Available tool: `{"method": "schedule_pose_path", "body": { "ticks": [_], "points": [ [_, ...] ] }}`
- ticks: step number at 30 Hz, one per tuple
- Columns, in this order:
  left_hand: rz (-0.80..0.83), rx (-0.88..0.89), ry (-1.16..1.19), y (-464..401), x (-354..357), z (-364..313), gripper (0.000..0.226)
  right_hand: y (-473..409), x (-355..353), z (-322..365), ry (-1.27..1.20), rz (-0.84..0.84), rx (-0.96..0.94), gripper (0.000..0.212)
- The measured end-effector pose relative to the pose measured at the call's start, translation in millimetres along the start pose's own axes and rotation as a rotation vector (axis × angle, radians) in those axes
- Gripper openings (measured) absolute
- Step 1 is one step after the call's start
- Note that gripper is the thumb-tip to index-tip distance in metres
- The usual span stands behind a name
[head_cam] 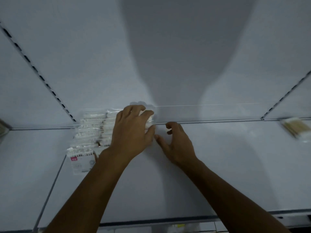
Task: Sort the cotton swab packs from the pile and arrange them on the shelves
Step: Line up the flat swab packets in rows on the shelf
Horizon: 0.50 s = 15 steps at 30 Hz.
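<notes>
Two rows of clear cotton swab packs (91, 130) stand upright on the white shelf (210, 165), running from its back left toward the front. My left hand (133, 132) lies over the right row, fingers curled round a pack (149, 121) at the back of the shelf. My right hand (175, 142) hovers just to the right of it, fingers loosely curled and holding nothing, thumb pointing toward the left hand. The front pack of the left row (82, 163) shows a white label with a pink tag.
A separate pack of wooden-stick swabs (296, 128) lies at the shelf's far right. Slotted uprights (33, 68) frame the white back panel. A shelf divider edge (52, 187) runs along the left. More goods show faintly below the shelf's front lip (168, 221).
</notes>
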<state>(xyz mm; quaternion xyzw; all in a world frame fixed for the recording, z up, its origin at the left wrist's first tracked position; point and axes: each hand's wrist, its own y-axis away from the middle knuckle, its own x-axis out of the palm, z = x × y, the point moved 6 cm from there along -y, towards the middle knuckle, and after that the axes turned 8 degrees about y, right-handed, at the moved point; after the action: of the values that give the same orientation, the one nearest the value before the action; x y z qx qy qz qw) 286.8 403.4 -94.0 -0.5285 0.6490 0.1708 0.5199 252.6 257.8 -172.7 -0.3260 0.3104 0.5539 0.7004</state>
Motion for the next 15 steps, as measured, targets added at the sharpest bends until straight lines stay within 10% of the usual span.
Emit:
{"method": "schedule_pose_path", "body": {
  "ticks": [15],
  "points": [
    [0.228, 0.207, 0.173, -48.4, 104.0, -210.0, 0.076, 47.3, -167.9, -182.2, 0.395, -0.101, 0.157, 0.080]
  ]
}}
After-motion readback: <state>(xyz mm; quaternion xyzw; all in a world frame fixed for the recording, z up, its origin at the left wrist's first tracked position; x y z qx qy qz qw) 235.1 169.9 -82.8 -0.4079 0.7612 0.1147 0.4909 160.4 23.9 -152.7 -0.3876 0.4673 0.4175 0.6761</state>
